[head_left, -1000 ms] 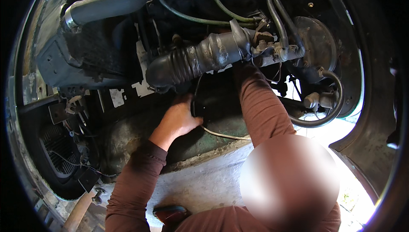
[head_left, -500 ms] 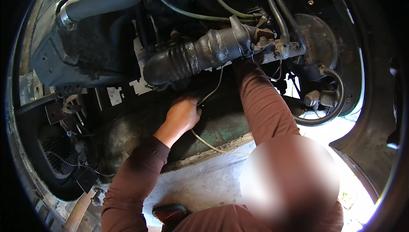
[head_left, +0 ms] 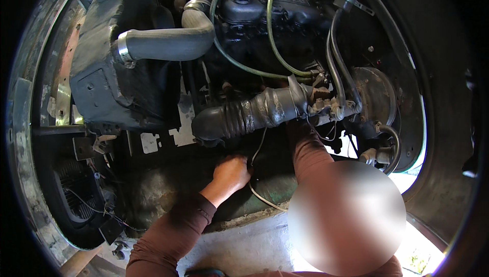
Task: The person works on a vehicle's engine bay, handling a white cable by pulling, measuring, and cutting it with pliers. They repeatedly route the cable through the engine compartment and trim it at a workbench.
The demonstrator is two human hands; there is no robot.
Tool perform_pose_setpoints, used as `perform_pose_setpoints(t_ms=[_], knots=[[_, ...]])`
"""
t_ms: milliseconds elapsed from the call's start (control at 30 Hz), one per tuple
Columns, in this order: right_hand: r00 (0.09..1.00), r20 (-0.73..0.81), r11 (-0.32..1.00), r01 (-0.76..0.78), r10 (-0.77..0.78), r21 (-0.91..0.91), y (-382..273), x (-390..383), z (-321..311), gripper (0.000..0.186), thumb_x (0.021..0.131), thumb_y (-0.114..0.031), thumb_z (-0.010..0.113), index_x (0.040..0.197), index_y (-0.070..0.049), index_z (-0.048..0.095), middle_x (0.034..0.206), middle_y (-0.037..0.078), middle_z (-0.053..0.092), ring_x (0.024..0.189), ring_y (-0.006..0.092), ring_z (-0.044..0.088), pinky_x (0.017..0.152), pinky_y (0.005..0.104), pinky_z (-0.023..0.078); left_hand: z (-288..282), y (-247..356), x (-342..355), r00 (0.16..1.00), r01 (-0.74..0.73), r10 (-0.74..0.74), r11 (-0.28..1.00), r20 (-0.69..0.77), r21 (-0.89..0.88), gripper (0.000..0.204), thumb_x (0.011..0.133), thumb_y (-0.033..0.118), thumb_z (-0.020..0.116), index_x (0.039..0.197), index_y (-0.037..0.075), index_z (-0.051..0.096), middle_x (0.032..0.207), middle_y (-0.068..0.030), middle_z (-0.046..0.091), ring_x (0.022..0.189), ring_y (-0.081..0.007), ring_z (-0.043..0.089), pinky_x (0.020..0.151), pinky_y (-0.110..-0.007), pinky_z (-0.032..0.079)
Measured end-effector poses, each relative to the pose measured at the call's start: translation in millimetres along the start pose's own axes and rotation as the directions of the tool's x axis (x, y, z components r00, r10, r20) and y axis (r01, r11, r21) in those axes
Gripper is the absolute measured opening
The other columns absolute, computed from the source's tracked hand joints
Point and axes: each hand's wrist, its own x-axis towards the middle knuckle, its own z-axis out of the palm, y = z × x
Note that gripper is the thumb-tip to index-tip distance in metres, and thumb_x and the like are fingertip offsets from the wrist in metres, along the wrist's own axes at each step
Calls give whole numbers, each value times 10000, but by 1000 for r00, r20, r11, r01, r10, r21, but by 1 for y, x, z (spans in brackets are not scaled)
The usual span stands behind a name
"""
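My left hand point(head_left: 232, 173) is closed round a thin pale cable point(head_left: 259, 149), below the black ribbed air hose point(head_left: 244, 115). The cable runs up from the fist to the hose and droops below it to the right. Under the hose's right end my right sleeve point(head_left: 308, 150) reaches into the engine bay. The hose and the dark parts round it hide my right hand and whatever it touches; a blurred disc covers more of that arm.
Above sit the dark engine cover point(head_left: 244, 7), two green hoses point(head_left: 274, 43) and a thick grey hose point(head_left: 168, 44) with a metal clamp. A black round housing point(head_left: 377, 93) stands at right. A painted body panel point(head_left: 153, 185) and loose wires point(head_left: 97, 208) lie lower left.
The view has tilted up, so the engine's top now shows and most parts sit lower in the picture. My left hand stays closed on the cable; my right arm still reaches under the hose.
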Motion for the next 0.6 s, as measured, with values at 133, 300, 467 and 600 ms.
perform_pose_setpoints(t_ms=[133,300,467,600], knots=[[1000,-1,1000,9,-9,-26,0,-2,-6,645,957,-448,568,1426,-15,480,1366,230,549,1268,414,557,1134,568,418,3,-6,2,998,-31,33,999,-62,34,297,838,294,741,1011,52,734,1001,-180,738,931,-388,720,824,-487,589],[1000,-13,996,5,-6,-87,1,-25,-36,639,959,-443,567,1427,-16,481,1367,229,552,1268,414,558,1135,566,417,12,-14,6,996,-88,89,996,-32,17,284,838,279,737,1007,52,733,999,-173,736,935,-388,720,836,-483,588],[1000,-28,992,1,-5,-122,5,-38,-55,634,960,-438,566,1428,-18,483,1368,228,555,1268,414,560,1136,564,416,1,-12,6,993,-69,64,997,99,45,383,868,277,724,1162,33,704,1184,-200,699,1084,-384,681,924,-455,565],[1000,-28,991,6,-10,-133,7,-39,-55,629,962,-433,566,1428,-19,484,1369,227,557,1268,414,561,1137,563,415,5,-14,7,997,-60,56,995,48,77,365,870,303,714,1130,46,720,1130,-188,715,1032,-375,696,885,-453,575]])
